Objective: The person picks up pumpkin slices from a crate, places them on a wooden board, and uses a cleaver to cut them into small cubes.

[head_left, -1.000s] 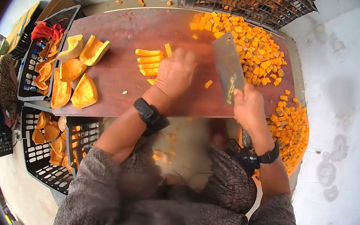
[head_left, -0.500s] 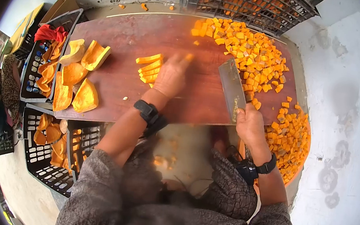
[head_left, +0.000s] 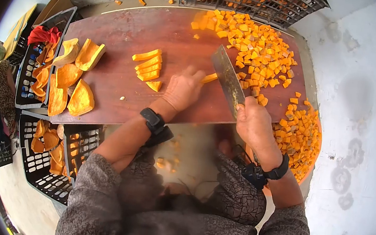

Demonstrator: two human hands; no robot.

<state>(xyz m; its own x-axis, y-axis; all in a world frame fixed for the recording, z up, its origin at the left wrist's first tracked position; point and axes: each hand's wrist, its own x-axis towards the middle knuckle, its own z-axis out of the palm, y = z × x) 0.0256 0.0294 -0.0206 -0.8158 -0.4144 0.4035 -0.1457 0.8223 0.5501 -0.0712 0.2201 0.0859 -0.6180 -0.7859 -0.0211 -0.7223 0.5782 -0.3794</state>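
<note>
On the bench (head_left: 118, 73), our left hand (head_left: 182, 89) steadies an orange strip (head_left: 209, 78) while our right hand (head_left: 255, 125) grips the cleaver (head_left: 228, 78), which could nick us if the strip rolls.

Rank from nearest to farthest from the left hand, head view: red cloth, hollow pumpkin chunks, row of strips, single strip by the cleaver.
1. Single strip: at the left hand's fingertips, cleaver side.
2. Row of strips: just left of the hand.
3. Hollow pumpkin chunks: table's left end.
4. Red cloth: far left, beyond the chunks.
</note>
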